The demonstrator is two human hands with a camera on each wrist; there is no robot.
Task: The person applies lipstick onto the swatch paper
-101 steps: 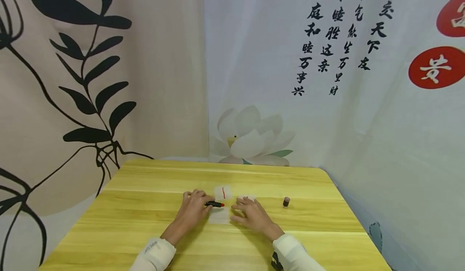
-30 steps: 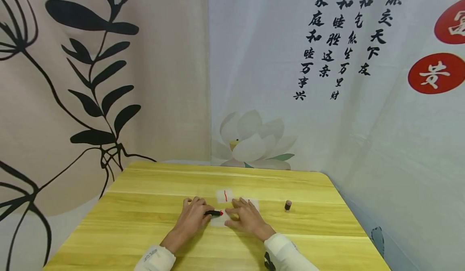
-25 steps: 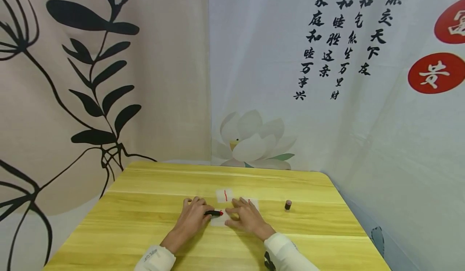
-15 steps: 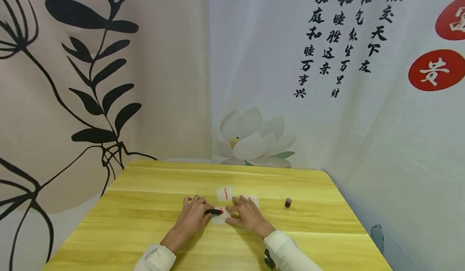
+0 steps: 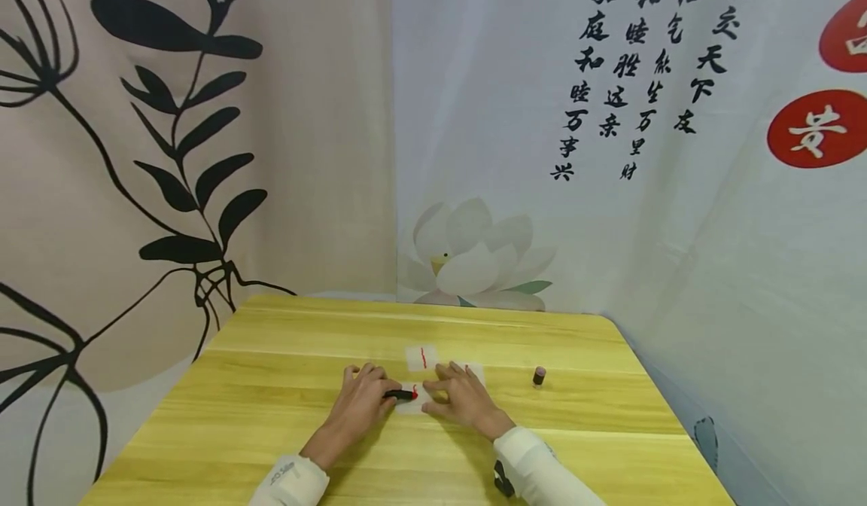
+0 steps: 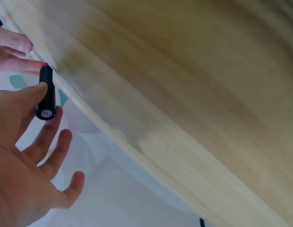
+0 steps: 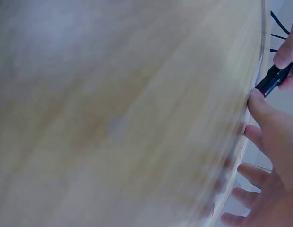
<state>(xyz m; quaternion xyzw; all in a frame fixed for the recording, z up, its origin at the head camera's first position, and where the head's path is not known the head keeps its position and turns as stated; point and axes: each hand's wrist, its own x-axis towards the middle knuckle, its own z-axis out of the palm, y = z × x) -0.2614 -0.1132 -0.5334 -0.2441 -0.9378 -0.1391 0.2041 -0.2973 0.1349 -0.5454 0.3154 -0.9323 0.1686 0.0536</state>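
Note:
My left hand pinches a black lipstick between thumb and fingers, its red tip pointing right. The left wrist view shows the round label on the base of the lipstick; the other fingers are spread. The tip meets the nearest thin white square sheet, where a short red stroke shows just above it. My right hand rests with fingers spread, thumb at that sheet's right edge and fingertips over a second white sheet, partly hidden. In the right wrist view my right thumb is close beside the lipstick's tip.
A third white sheet with a red line lies farther back on the yellow wooden table. A small dark cylinder with a pinkish top stands to the right. Printed cloth hangs behind the table.
My right hand has shifted left onto the nearest sheet's edge. The lipstick has come down the sheet slightly, leaving a short red stroke. The head view has tilted a little.

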